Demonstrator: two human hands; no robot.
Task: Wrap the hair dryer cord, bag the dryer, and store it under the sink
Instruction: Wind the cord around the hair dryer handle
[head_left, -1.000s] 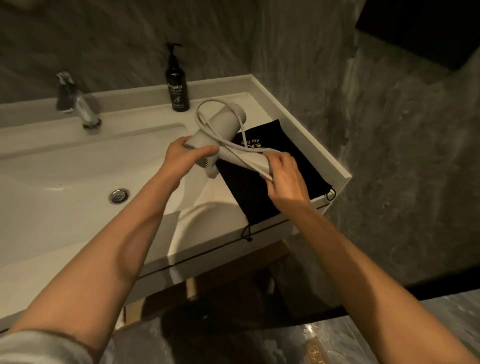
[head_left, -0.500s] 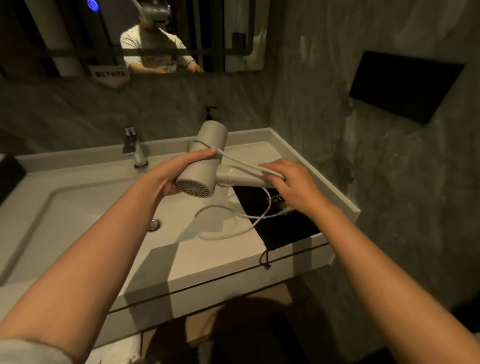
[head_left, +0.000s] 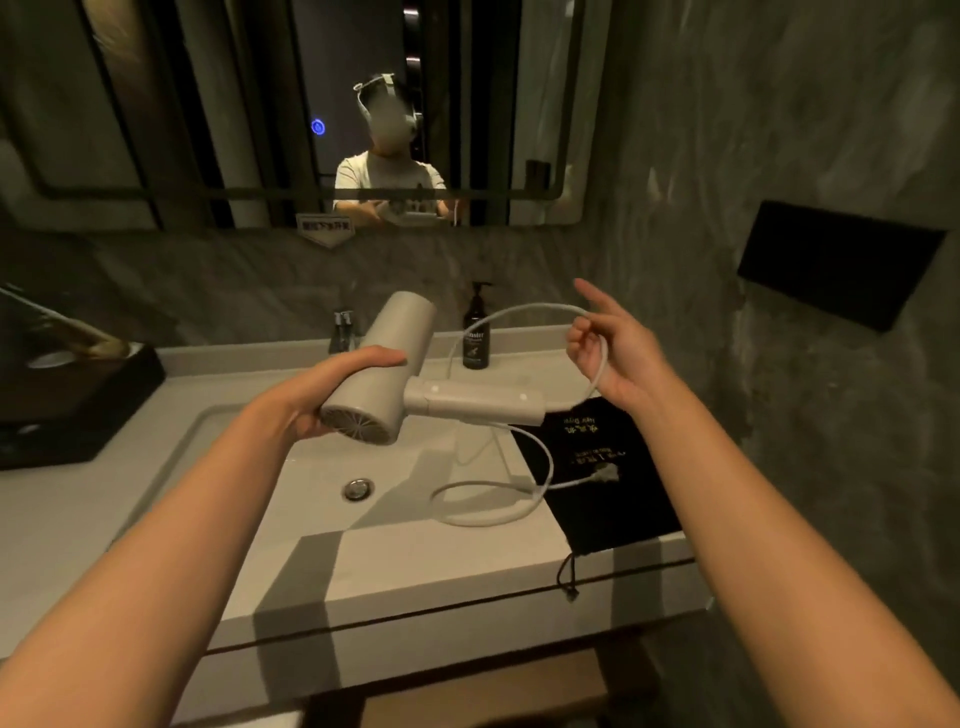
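Observation:
My left hand (head_left: 337, 387) grips the barrel of a pale grey hair dryer (head_left: 395, 374) held above the sink, its handle pointing right. My right hand (head_left: 618, 353) is raised beside the handle's end and holds the white cord (head_left: 519, 312) in curled fingers, index finger pointing up. The cord arcs up behind the handle, then drops into a loose loop on the counter. Its plug (head_left: 605, 474) lies on a black drawstring bag (head_left: 597, 467), which is flat on the counter's right end.
The white sink counter (head_left: 395, 566) has a basin with a drain (head_left: 357, 488) and a tap (head_left: 343, 330) behind. A dark soap bottle (head_left: 475, 332) stands at the back. A black tray (head_left: 67, 405) sits at left. A stone wall is close on the right.
My right hand left the dryer handle and rose to the right, drawing the cord up into an arc. The view tilted upward and the dryer stayed in my left hand.

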